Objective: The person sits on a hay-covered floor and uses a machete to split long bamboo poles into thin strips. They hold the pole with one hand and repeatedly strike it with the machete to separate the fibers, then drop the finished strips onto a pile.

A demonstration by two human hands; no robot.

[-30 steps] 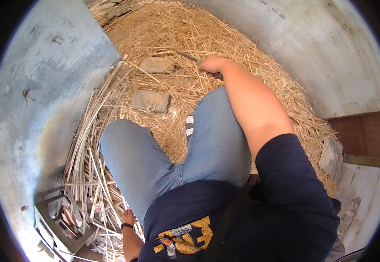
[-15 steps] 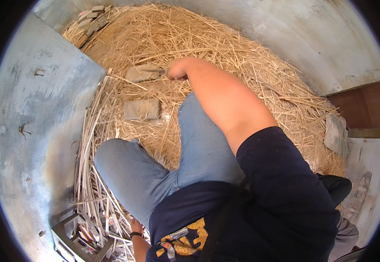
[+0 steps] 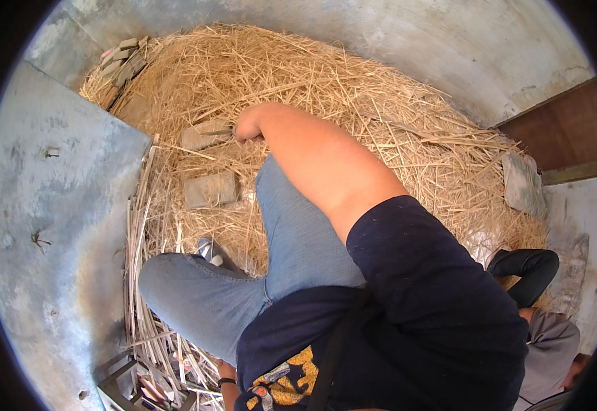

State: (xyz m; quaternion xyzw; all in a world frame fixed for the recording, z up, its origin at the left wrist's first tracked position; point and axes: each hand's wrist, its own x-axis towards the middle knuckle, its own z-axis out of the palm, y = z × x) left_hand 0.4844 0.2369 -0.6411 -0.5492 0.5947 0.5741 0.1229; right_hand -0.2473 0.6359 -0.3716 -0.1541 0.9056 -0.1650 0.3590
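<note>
My right hand (image 3: 248, 125) reaches forward over the straw, its fingers closed around the end of a thin, dark, blade-like tool (image 3: 222, 132). The tool points left, over a flat grey-brown block (image 3: 197, 138) with straw around it. Nearer to me lies a second rectangular block (image 3: 211, 190) with bits of straw on it. My left hand (image 3: 226, 368), with a dark band at the wrist, is low beside my left thigh. Its fingers are mostly hidden, so what it holds or touches does not show.
Loose straw (image 3: 298, 75) covers the floor. Blocks (image 3: 122, 57) are stacked at the far left, and long split sticks (image 3: 137, 246) lie along the left wall. A dark frame (image 3: 117, 383) stands lower left. Another person (image 3: 549, 349) is close at the right.
The view has shifted, so the blocks sit lower and further left. My right hand still holds the tool at the far block. My shoe and more of the other person now show.
</note>
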